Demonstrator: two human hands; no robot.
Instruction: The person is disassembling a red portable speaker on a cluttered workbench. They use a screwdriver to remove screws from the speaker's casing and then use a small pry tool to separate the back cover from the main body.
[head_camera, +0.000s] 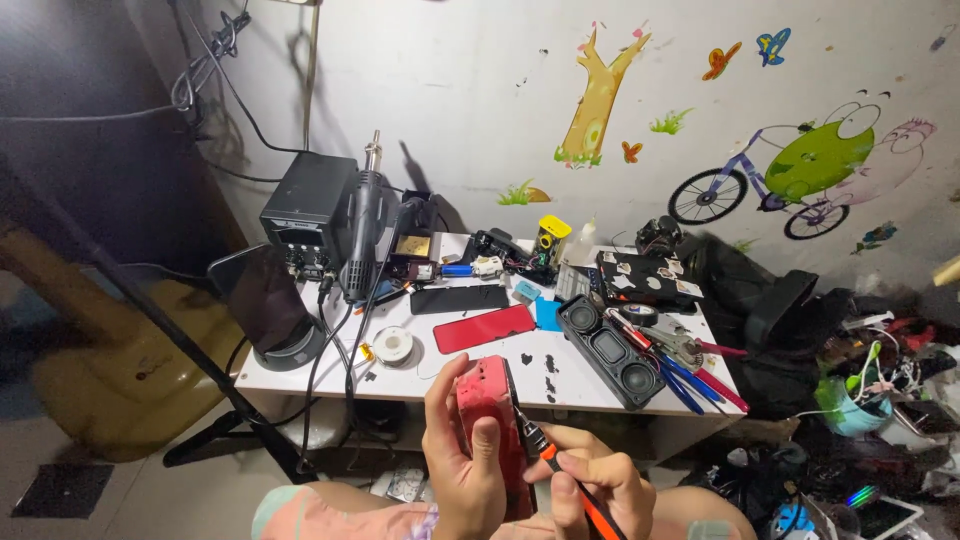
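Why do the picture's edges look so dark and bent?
Head view: a wide lens bows the table and wall at the edges; light falls on the middle, the left side sinks into shadow; the left hand and red phone are fairly sharp.

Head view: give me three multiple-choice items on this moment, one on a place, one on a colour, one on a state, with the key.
1. Where does the long black speaker lie?
A. on the white table
B. on the floor
C. on the yellow chair

2. What colour is the device in the left hand?
A. blue
B. red
C. green

3. How is the orange-handled tool held?
A. lying loose on the table
B. hanging from the wall
C. gripped in the right hand, tip against the device

Key: A, it rests near the table's right front; B, its casing is red; C, fingers wrap the handle.
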